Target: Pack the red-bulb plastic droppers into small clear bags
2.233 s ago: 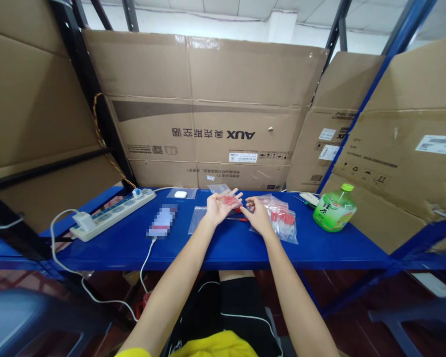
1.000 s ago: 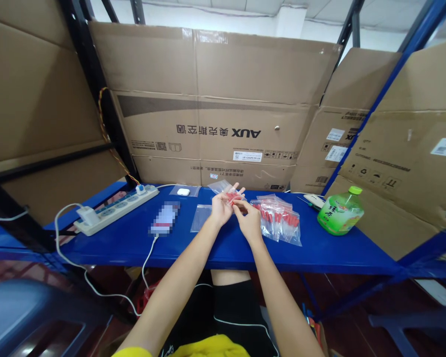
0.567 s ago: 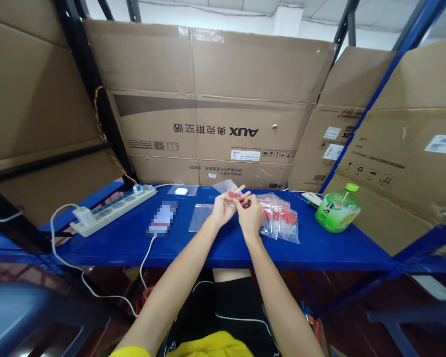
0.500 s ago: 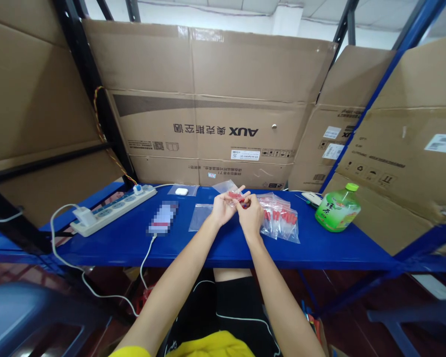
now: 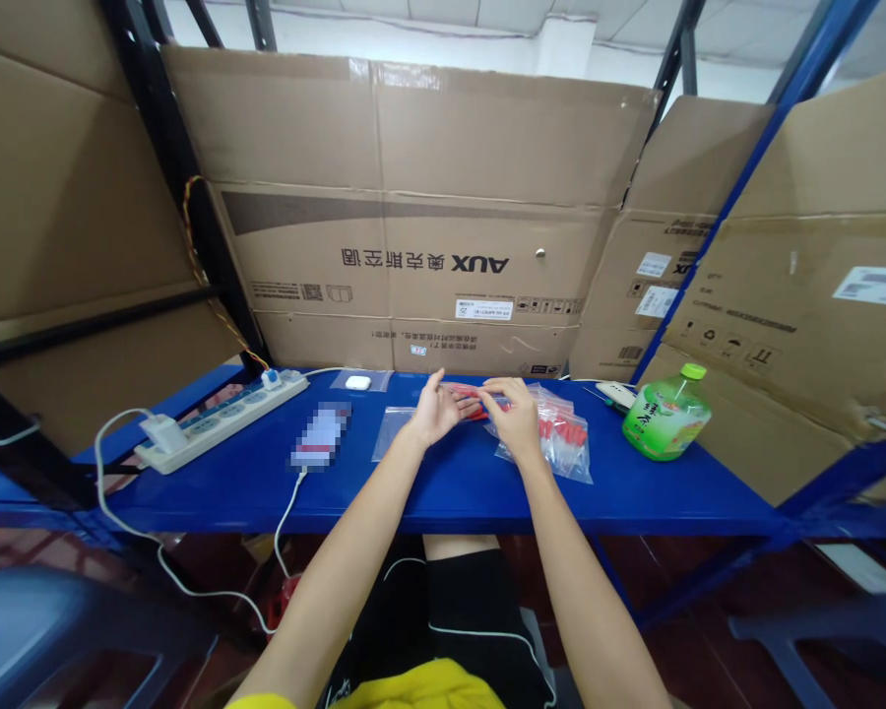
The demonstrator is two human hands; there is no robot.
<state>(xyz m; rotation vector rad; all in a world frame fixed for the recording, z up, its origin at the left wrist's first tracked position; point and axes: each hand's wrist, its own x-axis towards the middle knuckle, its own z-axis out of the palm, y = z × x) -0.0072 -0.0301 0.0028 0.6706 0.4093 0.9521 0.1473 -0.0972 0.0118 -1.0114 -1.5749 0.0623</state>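
Note:
My left hand (image 5: 434, 412) and my right hand (image 5: 515, 418) meet over the blue shelf top (image 5: 458, 483). Between them they pinch a small clear plastic bag with red pieces inside (image 5: 474, 403), held flat and stretched from side to side. My left fingers close on its left end and my right fingers on its right end. Just right of my right hand lies a pile of filled clear bags with red pieces (image 5: 567, 439). An empty clear bag (image 5: 390, 436) lies flat on the shelf left of my left hand.
A green drink bottle (image 5: 664, 418) stands at the right. A phone on a white cable (image 5: 319, 437), a white power strip (image 5: 218, 419) and a white earbud case (image 5: 357, 382) lie to the left. Big cardboard boxes (image 5: 428, 217) close off the back and sides.
My hands have dropped nearer the shelf and drawn slightly apart. The little bag, held upright before, now lies flat and stretched between them.

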